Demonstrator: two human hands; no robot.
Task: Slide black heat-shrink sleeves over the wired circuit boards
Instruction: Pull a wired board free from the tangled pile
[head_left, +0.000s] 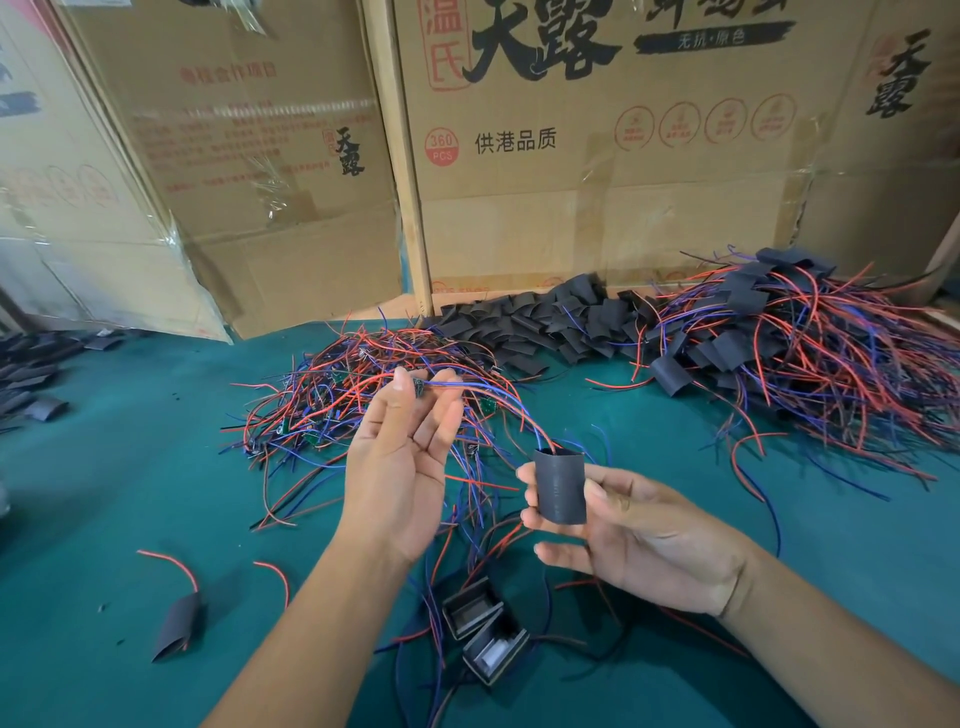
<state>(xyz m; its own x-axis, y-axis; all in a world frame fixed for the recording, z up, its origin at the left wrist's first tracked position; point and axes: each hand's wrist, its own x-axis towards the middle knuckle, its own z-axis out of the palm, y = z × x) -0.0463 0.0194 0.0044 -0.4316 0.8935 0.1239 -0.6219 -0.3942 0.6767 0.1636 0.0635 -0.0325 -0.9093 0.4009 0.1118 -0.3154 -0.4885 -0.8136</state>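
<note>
Barely visible circuit board (418, 387) between left fingers (400, 384); right fingers (537, 517) pinching black sleeve (561, 486).

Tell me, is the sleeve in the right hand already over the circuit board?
Not yet. The sleeve is on the wires only; the left hand pinches the circuit board apart from it.

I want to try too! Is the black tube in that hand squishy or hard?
Probably squishy: the black sleeve looks thin-walled, and spare ones in the sleeve pile lie flattened. Likely very light, since the right hand pinches it with fingertips.
</note>
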